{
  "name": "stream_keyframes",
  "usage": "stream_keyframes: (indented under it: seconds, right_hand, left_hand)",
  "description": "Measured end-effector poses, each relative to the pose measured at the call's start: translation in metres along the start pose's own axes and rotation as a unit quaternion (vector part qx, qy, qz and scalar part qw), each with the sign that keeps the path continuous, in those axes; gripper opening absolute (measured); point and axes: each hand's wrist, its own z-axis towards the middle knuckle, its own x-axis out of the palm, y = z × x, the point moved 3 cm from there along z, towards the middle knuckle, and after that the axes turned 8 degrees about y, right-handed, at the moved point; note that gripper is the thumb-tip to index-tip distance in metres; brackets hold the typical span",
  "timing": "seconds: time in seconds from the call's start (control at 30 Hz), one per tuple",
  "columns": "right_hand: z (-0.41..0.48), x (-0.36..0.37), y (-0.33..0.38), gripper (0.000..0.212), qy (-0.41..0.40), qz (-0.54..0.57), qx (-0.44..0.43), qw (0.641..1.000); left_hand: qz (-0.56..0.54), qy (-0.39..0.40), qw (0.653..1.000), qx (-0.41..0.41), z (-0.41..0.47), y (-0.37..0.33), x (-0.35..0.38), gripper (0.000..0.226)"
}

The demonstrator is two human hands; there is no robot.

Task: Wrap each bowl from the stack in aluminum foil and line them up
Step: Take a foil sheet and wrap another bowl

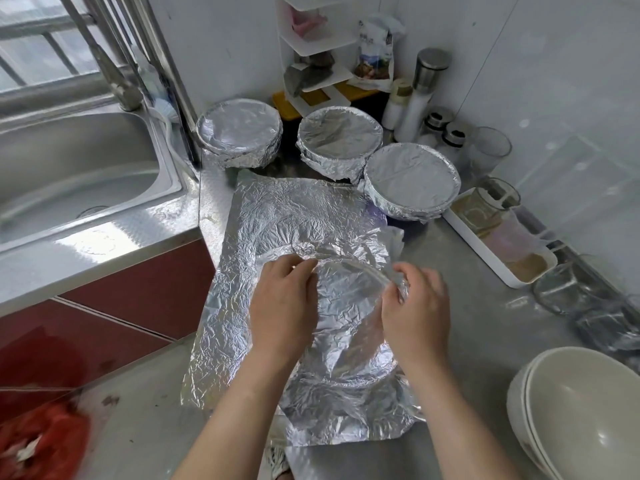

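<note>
Bowl (346, 299) sits between your two hands near the front edge of the bench (485, 306). It's hidden under the foil sheet (284, 216), and only its round rim shows through. Your left hand (284, 303) is on the bowl's far-left side, with the fingers curled and pinching foil at the far rim. Your right hand (415, 306) is on the right side, with thumb and fingers pinching a bunched fold right at the rim. The bowl lies directly under and between your fingertips, and both hands are about equally near it. The key relation is that the sheet's long axis runs away from you toward the back of the bench. So most loose foil lies beyond your fingers on the far side and off to the left, with little on the right. The likely next job is tucking that slack down round the rim. Three wrapped bowls (339, 140) stand in a row along the back, well apart from your hands. The stack of bare bowls (581, 410) waits at the front right corner.
</note>
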Motion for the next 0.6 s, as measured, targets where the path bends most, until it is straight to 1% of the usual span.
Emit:
stream_keyframes:
  seconds: [0.07,0.17,0.23,0.47,0.6]
  right_hand:
    - [0.012,-0.002,0.011,0.02,0.007,-0.017,-0.056,0.998]
    - [0.032,0.01,0.024,0.016,0.09,-0.035,-0.099,0.99]
    - [0.039,0.02,0.024,0.017,0.121,-0.044,-0.113,0.985]
    - [0.04,0.03,0.019,0.013,0.103,-0.039,-0.113,0.987]
    - [0.04,0.031,0.021,0.011,0.117,-0.051,-0.106,0.986]
  left_hand:
    - [0.007,0.001,1.0,0.024,0.01,-0.009,-0.001,0.015]
    - [0.01,0.028,0.999,0.032,0.024,-0.009,0.005,0.015]
    - [0.013,0.042,0.998,0.034,0.028,-0.005,0.01,0.018]
    - [-0.015,0.067,0.997,0.028,0.025,-0.004,0.013,0.024]
    - [-0.029,0.085,0.995,0.034,0.029,-0.007,0.011,0.024]
